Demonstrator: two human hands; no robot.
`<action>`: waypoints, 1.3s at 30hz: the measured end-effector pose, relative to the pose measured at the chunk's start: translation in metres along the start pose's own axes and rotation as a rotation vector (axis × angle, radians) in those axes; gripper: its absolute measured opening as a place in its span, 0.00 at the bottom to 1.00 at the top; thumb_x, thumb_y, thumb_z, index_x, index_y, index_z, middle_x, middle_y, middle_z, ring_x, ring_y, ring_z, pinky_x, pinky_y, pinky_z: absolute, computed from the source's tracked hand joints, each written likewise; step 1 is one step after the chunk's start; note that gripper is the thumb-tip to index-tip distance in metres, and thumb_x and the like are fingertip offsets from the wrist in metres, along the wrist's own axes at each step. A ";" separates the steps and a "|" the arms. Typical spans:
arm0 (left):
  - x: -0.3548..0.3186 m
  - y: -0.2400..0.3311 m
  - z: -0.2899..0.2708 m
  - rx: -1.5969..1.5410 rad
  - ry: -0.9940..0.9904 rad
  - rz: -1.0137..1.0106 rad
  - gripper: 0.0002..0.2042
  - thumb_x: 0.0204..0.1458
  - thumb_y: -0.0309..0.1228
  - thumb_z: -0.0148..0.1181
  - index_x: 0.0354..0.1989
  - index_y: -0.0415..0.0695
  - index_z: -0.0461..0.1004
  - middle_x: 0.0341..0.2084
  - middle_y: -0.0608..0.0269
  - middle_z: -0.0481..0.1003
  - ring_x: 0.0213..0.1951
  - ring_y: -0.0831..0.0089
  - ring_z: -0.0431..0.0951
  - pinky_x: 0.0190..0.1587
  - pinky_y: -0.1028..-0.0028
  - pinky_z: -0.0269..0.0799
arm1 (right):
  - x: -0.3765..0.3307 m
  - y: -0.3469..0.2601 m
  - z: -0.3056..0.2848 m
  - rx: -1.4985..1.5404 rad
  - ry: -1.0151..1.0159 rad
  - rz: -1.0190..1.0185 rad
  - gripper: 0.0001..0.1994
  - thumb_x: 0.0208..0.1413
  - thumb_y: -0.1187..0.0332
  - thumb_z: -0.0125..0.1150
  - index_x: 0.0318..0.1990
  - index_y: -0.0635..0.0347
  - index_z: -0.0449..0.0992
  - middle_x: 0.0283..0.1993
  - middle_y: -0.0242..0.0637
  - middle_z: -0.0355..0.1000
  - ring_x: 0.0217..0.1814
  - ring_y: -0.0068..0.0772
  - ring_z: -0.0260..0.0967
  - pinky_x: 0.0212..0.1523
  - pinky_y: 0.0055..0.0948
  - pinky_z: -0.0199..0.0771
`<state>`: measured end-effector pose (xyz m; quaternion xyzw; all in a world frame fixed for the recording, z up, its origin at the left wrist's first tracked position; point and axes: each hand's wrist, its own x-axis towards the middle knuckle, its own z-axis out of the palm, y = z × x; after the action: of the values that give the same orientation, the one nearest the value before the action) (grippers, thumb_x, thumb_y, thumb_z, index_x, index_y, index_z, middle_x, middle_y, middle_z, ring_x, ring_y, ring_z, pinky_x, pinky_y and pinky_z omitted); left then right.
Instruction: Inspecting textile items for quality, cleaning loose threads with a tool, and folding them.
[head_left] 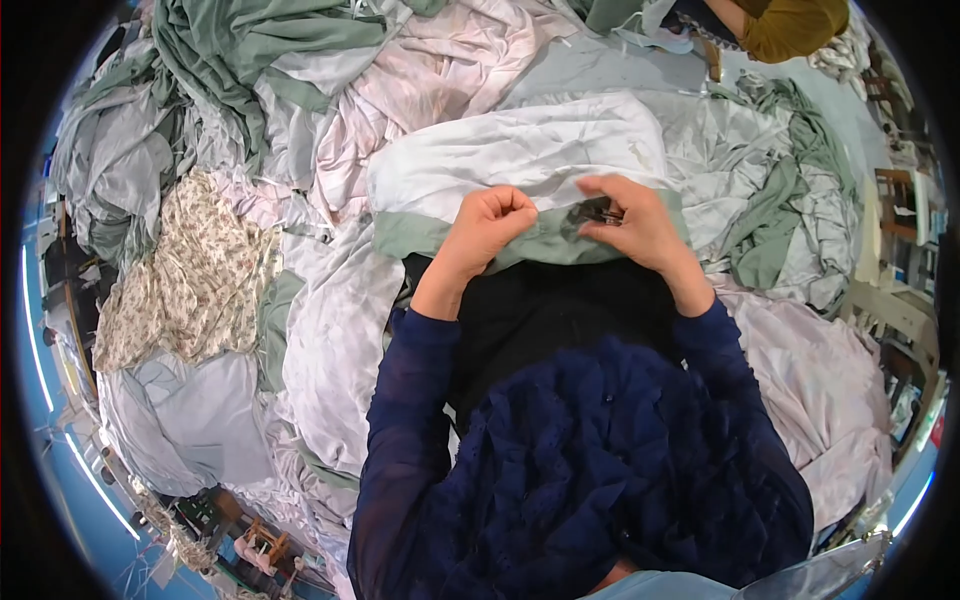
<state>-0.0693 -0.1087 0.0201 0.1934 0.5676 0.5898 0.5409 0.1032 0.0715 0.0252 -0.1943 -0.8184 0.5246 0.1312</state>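
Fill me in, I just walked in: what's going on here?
A person in a navy top is working over a white and green cloth. The left hand is closed over its green band; what it pinches, if anything, is unclear. The right hand, thumb and forefinger apart, holds a small dark tool. Heaped fabric lies around.

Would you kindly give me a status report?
Left hand pinched closed; right hand holding small dark tool. Green-edged white cloth beneath both. Heaped fabric around.
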 end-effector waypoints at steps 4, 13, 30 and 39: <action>-0.015 -0.001 0.005 0.437 0.112 0.231 0.04 0.45 0.21 0.64 0.28 0.39 0.74 0.22 0.69 0.71 0.25 0.81 0.68 0.27 0.78 0.63 | -0.002 -0.002 -0.015 -0.229 -0.041 -0.110 0.16 0.38 0.81 0.67 0.38 0.62 0.76 0.33 0.37 0.71 0.28 0.32 0.68 0.30 0.29 0.67; -0.042 -0.009 0.018 1.025 0.319 1.043 0.09 0.31 0.18 0.60 0.23 0.44 0.73 0.25 0.65 0.69 0.19 0.70 0.70 0.19 0.73 0.63 | -0.035 0.007 -0.004 -0.365 0.356 -0.211 0.14 0.34 0.85 0.58 0.33 0.61 0.70 0.28 0.41 0.66 0.28 0.41 0.67 0.29 0.30 0.67; -0.054 -0.007 0.014 0.996 0.486 1.206 0.09 0.31 0.15 0.61 0.23 0.42 0.73 0.25 0.61 0.72 0.21 0.67 0.73 0.21 0.72 0.67 | -0.037 0.019 -0.016 -0.388 0.472 -0.137 0.12 0.42 0.80 0.64 0.37 0.61 0.74 0.32 0.40 0.72 0.30 0.37 0.71 0.33 0.28 0.70; -0.094 0.053 -0.041 1.034 0.935 0.907 0.07 0.44 0.17 0.65 0.29 0.40 0.75 0.26 0.59 0.74 0.28 0.68 0.74 0.29 0.73 0.69 | -0.044 0.026 -0.059 -0.256 0.152 0.050 0.11 0.46 0.73 0.69 0.37 0.62 0.76 0.30 0.32 0.72 0.29 0.22 0.67 0.32 0.24 0.67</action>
<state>-0.0936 -0.1963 0.0916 0.3627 0.8002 0.4347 -0.1979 0.1715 0.1087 0.0257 -0.2688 -0.8613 0.4027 0.1541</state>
